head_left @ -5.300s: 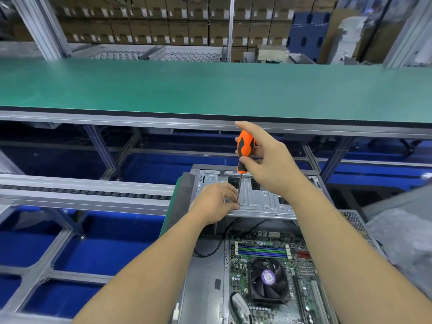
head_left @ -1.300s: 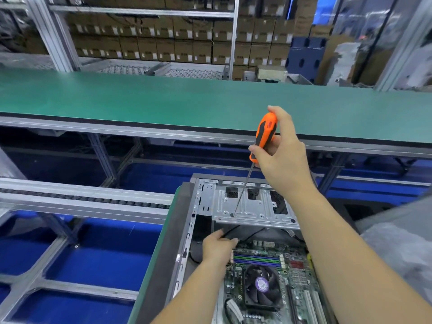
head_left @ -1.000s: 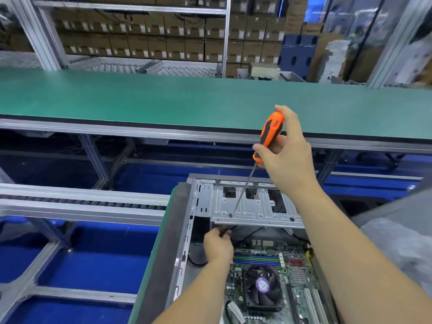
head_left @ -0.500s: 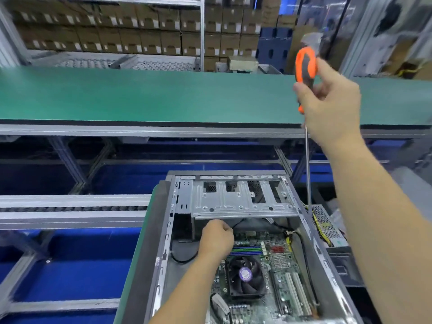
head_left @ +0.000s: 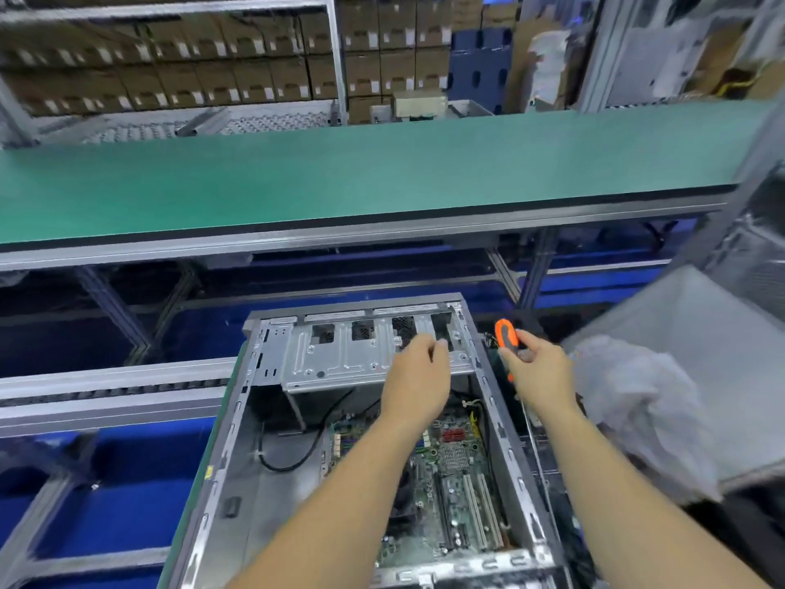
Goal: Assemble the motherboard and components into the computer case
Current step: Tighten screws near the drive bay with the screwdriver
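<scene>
One computer case (head_left: 238,482) lies open on its side, its long axis running from the near edge of the view away toward the green workbench (head_left: 340,184) beyond. One motherboard (head_left: 456,478) sits flat in the case floor, toward the case's right wall, with two pale expansion slots (head_left: 480,510) running lengthwise along the case. One metal drive cage (head_left: 340,359) spans the far end of the case, with four dark rectangular openings in a row along its far edge. A black cable (head_left: 293,457) loops across the bare floor of the case on the left, below the cage.

There is one screwdriver (head_left: 506,335), with an orange and black handle. Its handle points up and away from the person, its shaft down toward them, mostly hidden behind the hand; it is outside the case, just beyond the right wall near the far right corner.

The right hand (head_left: 537,376) grips the screwdriver, fingers curled round the lower part of the handle. The left hand (head_left: 418,378) reaches over the right end of the drive cage, fingers bent down at the cage's top plate; the blur hides whether they pinch anything or merely touch the metal.

To the right of the case lies one crumpled pale plastic bag (head_left: 645,410) on a grey surface (head_left: 688,325).
</scene>
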Tool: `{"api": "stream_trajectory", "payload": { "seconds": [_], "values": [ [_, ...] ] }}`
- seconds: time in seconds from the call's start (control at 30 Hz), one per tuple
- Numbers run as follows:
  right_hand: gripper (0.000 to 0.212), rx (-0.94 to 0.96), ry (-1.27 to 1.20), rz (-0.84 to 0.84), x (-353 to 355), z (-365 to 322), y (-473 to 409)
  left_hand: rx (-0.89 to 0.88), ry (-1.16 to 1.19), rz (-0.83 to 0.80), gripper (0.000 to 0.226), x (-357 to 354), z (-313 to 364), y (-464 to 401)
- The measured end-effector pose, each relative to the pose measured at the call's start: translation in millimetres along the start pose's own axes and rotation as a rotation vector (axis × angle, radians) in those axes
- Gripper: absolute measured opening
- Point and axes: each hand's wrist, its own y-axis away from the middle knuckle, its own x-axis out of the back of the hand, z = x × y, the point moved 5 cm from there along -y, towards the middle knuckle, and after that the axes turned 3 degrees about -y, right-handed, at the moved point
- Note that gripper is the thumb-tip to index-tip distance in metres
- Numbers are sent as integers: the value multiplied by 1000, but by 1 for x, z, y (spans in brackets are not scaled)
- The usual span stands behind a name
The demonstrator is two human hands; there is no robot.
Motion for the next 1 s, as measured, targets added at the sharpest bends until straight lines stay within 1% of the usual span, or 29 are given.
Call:
{"api": "stream_trajectory", "payload": {
  "seconds": [0.13, 0.23, 0.27, 0.33, 0.4, 0.5, 0.63, 0.73, 0.77, 0.83, 0.93, 1.0],
  "values": [
    [14, -13, 113, -140, -26, 27, 9, -34, -141, -2, 26, -32, -1, 2],
    [12, -51, 138, -223, -38, 37, 11, -88, -201, -33, 26, -48, -1, 5],
    [16, -52, 157, -236, -40, 40, 10, -95, -206, -27, 27, -51, -1, 5],
    [21, -76, 209, -269, -45, 44, 8, -90, -190, 16, 28, -54, -3, 5],
    [20, -127, 259, -317, -48, 49, 8, -82, -177, 54, 28, -55, -5, 6],
    [21, -197, 283, -368, -49, 58, 8, -82, -153, 71, 26, -55, -7, 7],
    [25, -228, 266, -356, -45, 63, 8, -69, -123, 82, 25, -56, -7, 8],
    [26, -220, 191, -336, -40, 55, 10, -49, -83, 90, 21, -56, -7, 9],
    [24, -209, 160, -325, -37, 49, 10, -39, -68, 91, 20, -56, -8, 9],
    [19, -155, 83, -262, -30, 31, 11, -19, -34, 96, 18, -55, -7, 8],
    [18, -5, -38, -125, -14, -14, 21, 10, 36, 112, 11, -51, -5, 9],
    [16, 108, -106, -139, -9, -45, 33, 6, 46, 136, 8, -43, -4, 11]
  ]
}}
